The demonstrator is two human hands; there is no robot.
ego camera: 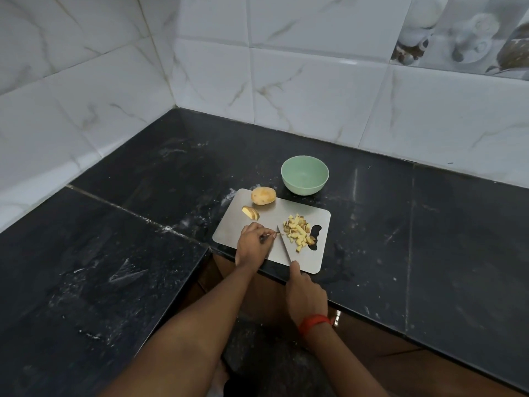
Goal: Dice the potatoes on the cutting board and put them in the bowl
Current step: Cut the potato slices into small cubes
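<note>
A grey metal cutting board point(243, 222) lies on the dark counter. A whole potato point(263, 195) sits at its far left corner, with a few potato slices point(251, 212) just in front of it. A pile of diced potato point(299, 232) lies near the board's handle hole on the right. My right hand point(305, 293) grips a knife point(283, 243), its blade flat on the board pointing away from me. My left hand point(253, 245) has curled fingertips at the blade's tip, pinching something too small to identify. A green bowl point(305, 174) stands empty behind the board.
The black stone counter point(429, 224) runs along white marble-look tiled walls and turns a corner at the left, where a second slab point(86, 267) extends toward me. The counter edge drops off just below the board.
</note>
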